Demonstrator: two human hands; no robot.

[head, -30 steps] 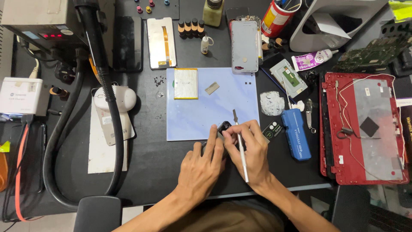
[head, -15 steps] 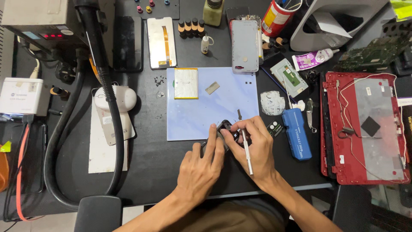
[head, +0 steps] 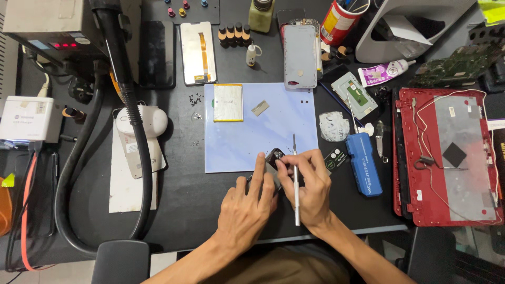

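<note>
Left hand [head: 243, 210] fingers pinch a small black part [head: 274, 156] on the blue mat [head: 247, 142]; right hand [head: 310, 189], at 3 o'clock, grips a slim screwdriver [head: 295, 184].

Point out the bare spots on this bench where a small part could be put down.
The middle of the pale blue work mat is bare, between the flat yellow-edged battery and the left hand. The black bench top is also bare between the white sheet and that hand. The back row and right side, by the red laptop shell, are crowded.
</note>
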